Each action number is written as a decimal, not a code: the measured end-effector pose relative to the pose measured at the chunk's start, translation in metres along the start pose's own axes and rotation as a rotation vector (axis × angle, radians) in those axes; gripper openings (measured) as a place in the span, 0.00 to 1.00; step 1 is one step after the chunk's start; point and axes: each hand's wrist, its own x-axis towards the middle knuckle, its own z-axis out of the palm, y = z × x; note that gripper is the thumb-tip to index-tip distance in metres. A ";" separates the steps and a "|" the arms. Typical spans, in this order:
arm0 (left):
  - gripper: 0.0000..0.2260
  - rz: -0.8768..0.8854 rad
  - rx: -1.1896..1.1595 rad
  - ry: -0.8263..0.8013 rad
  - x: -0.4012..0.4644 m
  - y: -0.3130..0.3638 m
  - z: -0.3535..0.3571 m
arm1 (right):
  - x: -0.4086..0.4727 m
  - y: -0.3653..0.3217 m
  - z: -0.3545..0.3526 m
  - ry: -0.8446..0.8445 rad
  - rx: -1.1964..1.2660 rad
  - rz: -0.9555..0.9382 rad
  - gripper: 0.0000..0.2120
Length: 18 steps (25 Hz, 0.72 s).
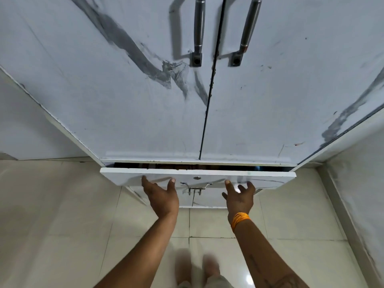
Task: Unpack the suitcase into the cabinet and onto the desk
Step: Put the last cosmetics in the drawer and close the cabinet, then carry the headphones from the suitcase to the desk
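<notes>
A tall white cabinet (145, 100) with grey marble streaks fills the view, its two upper doors closed. Below them a white drawer (270, 177) stands pulled out a little, a dark gap showing behind its front. My left hand (161, 194) has straight fingers laid against the drawer front, left of the keyhole (197, 178). My right hand (239, 196), with orange thread at the wrist, touches the front to the right of the metal drawer handle (195, 187). The suitcase is not in view.
Two steel bar handles (199, 30) hang on the upper doors. Beige floor tiles (62, 204) lie below, with white walls on both sides. My feet (197, 271) show blurred at the bottom.
</notes>
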 end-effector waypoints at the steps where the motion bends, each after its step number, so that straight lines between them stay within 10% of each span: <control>1: 0.45 -0.027 -0.030 -0.001 0.001 0.002 0.005 | 0.002 -0.004 0.004 -0.004 0.033 -0.014 0.35; 18: 0.41 0.036 -0.094 0.043 0.019 0.018 0.024 | 0.030 -0.033 0.024 -0.107 -0.054 0.078 0.34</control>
